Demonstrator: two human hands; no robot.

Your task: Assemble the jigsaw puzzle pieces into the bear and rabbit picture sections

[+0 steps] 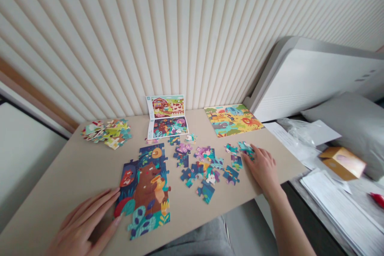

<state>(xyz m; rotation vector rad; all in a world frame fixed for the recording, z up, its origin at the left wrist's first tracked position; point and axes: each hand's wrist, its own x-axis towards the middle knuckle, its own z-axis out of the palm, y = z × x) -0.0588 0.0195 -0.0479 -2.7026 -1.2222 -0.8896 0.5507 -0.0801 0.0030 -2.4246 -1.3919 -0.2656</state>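
Note:
My left hand [87,222] lies at the lower left, fingers stretched out, with its tips touching the left edge of the partly joined bear puzzle [150,192]. On the right, my right hand [262,166] has its fingertips at a teal puzzle piece [246,149]; whether they grip it is unclear. Between the hands lie several loose dark blue, teal and purple pieces [206,190], some joined together. Behind them a folded picture card [170,127] leans against the wall, showing a farm picture above and the bear picture below.
A heap of light puzzle pieces [114,131] sits at the table's back left. A yellow animal picture [232,120] lies at the back right. Beyond the table's right edge are papers [336,204], a yellow box [342,162] and a grey pillow [357,128].

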